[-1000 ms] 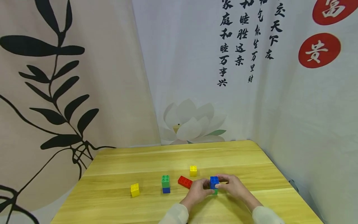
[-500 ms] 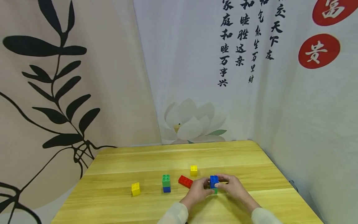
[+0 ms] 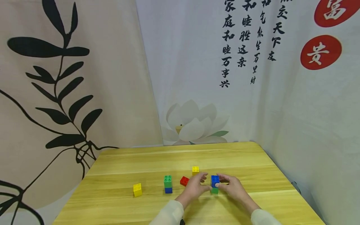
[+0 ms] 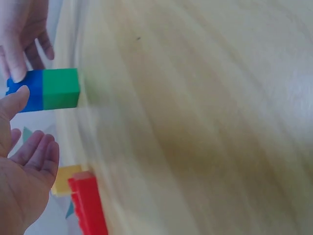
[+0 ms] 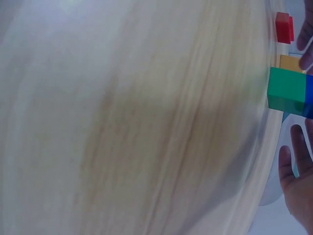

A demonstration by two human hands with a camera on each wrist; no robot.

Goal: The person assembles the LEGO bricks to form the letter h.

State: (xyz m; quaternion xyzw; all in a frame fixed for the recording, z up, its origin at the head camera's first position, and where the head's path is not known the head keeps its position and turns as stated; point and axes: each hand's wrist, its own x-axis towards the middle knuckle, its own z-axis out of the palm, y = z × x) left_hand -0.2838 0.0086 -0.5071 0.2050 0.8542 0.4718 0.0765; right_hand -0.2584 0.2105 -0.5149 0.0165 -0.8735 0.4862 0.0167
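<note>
My right hand (image 3: 233,187) pinches a blue toy brick (image 3: 215,180) that sits on top of a green brick (image 3: 215,190), the two joined as an upright stack. To its left, my left hand (image 3: 193,188) has its fingers spread and loosely bent, holding nothing; the thumb tip is close beside the stack. In the left wrist view the left thumb overlaps the blue brick. Behind the left hand lies a red brick (image 3: 184,181), partly hidden by it. A yellow brick (image 3: 195,169) stands just past the left fingers, its lower part covered.
Further left on the wooden table (image 3: 112,209) stands another stack, a green brick (image 3: 167,181) over a blue brick (image 3: 168,190). A second yellow brick (image 3: 137,189) lies left of that. Printed curtains (image 3: 191,78) hang behind the table and along its right side.
My left hand has let go of the blue and green stack and moved left, its fingers spreading, now covering part of the red brick. The right hand still holds the blue brick.
</note>
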